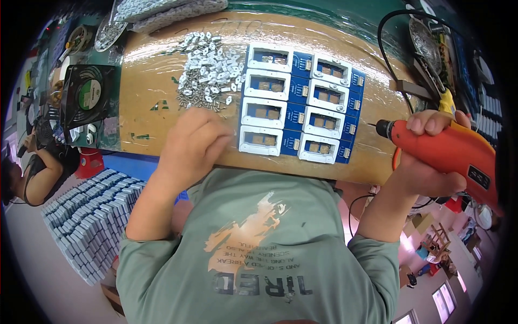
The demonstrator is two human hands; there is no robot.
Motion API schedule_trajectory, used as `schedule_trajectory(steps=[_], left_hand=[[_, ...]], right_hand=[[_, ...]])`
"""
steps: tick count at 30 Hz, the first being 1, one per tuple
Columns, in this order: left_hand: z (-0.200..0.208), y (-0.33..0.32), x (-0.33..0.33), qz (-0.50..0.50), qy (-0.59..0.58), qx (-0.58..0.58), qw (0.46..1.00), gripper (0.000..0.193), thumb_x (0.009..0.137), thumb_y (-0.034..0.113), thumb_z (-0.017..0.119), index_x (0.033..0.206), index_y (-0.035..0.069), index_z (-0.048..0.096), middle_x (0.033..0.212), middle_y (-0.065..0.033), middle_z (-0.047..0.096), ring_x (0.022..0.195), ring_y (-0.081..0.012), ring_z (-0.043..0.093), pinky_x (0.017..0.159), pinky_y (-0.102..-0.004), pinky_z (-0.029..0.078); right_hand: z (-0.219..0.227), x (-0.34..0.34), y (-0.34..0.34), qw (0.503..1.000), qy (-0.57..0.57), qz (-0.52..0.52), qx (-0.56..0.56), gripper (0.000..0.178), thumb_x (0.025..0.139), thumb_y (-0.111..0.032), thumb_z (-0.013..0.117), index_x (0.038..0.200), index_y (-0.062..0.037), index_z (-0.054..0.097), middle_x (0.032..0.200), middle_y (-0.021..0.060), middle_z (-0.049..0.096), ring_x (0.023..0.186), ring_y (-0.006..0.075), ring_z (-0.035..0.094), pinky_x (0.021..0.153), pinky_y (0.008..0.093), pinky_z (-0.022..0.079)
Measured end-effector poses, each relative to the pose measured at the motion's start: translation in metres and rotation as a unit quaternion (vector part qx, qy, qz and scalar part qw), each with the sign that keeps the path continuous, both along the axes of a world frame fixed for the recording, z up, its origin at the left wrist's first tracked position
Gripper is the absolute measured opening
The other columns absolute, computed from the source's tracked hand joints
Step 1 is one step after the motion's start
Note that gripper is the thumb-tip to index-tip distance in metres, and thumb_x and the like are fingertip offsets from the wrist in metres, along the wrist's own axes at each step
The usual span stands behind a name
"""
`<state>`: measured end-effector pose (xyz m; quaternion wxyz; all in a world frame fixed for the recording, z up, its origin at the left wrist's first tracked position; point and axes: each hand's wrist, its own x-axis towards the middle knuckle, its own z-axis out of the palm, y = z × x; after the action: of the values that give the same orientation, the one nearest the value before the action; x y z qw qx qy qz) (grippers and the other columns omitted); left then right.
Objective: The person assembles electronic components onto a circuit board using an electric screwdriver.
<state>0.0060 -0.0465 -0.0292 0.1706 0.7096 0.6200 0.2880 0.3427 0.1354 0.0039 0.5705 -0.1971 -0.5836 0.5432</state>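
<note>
White frames (312,94) on blue boards (295,105) between both hands (198,135) (423,174)

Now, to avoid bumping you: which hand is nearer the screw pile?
Left. The left hand is at the near edge of the screw pile; the right hand, holding the drill, is beyond the blue boards.

A brown tabletop (145,65) carries blue circuit boards (300,89) under white frames (264,97), beside piled white pieces (208,60) and screws (202,101).
</note>
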Motion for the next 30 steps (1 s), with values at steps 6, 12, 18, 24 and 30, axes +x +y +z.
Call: schedule_trajectory(steps=[6,12,18,24,30], left_hand=[[0.004,0.003,0.0,0.013,-0.007,-0.016,1.0,0.016,0.081,0.005,0.077,0.096,0.006,0.071,0.091,-0.0091,0.064,0.086,-0.0319,0.063,0.076,-0.041,0.051],[0.009,0.013,-0.001,-0.028,0.027,-0.016,0.999,0.015,0.08,0.007,0.077,0.093,0.006,0.071,0.092,-0.0094,0.065,0.089,-0.0315,0.063,0.079,-0.0419,0.051],[0.021,0.028,0.001,-0.005,0.005,0.027,1.0,0.016,0.077,0.005,0.076,0.091,0.006,0.069,0.096,-0.0087,0.064,0.089,-0.0305,0.063,0.081,-0.0413,0.051],[0.006,0.083,0.056,-0.027,-0.017,0.119,0.992,0.014,0.077,0.009,0.076,0.09,0.007,0.069,0.092,-0.0087,0.064,0.09,-0.0302,0.064,0.08,-0.0414,0.051],[-0.013,0.102,0.076,-0.046,-0.041,0.119,0.991,0.012,0.077,0.008,0.075,0.086,0.008,0.067,0.089,-0.0059,0.061,0.087,-0.0289,0.061,0.078,-0.0411,0.048]], right_hand=[[0.003,-0.006,0.005,0.998,0.0,0.065,0.005,0.114,0.072,-0.091,0.065,0.144,-0.0037,0.051,0.096,0.0074,0.058,0.083,0.0219,0.058,0.076,0.0367,0.047],[0.021,-0.007,0.013,0.992,0.01,0.121,0.023,0.119,0.066,-0.097,0.063,0.14,-0.004,0.055,0.097,0.0052,0.057,0.08,0.0194,0.057,0.073,0.0346,0.045],[0.038,-0.037,0.017,0.973,0.002,0.223,0.054,0.121,0.064,-0.097,0.064,0.141,-0.0051,0.053,0.098,0.0051,0.059,0.079,0.0196,0.057,0.073,0.0346,0.046],[0.03,-0.079,0.02,0.951,0.056,0.297,0.067,0.124,0.063,-0.097,0.065,0.146,-0.0053,0.049,0.101,0.0057,0.059,0.082,0.02,0.059,0.075,0.0346,0.049],[0.034,-0.084,0.025,0.944,0.024,0.316,0.096,0.126,0.064,-0.097,0.063,0.148,-0.0044,0.046,0.103,0.0064,0.06,0.083,0.0199,0.06,0.075,0.0352,0.051]])
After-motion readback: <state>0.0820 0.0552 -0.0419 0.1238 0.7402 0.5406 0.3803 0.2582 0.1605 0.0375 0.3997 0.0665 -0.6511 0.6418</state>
